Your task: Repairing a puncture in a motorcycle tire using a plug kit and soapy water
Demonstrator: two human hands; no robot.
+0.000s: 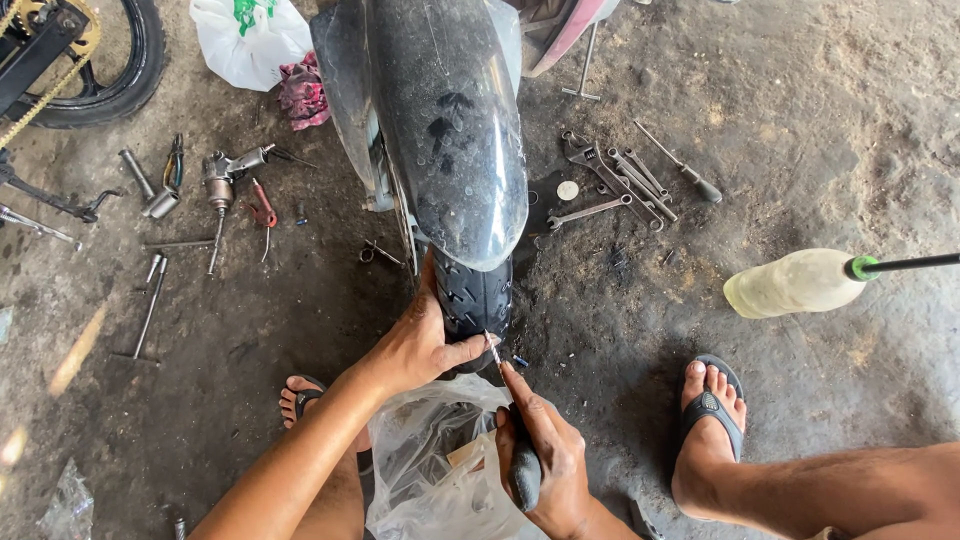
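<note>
The left hand is gripping the side of the black tyre, thumb lying across the tread. The tyre is standing on the dirt floor under a dusty black mudguard. The right hand is closing around a dark-handled pointed tool, its tip touching the tread by the left thumb. Spanners are lying just right of the wheel

Wrenches and a screwdriver are lying right of the mudguard; an air tool and pliers are lying left; a pale bottle is resting nearby.
</note>
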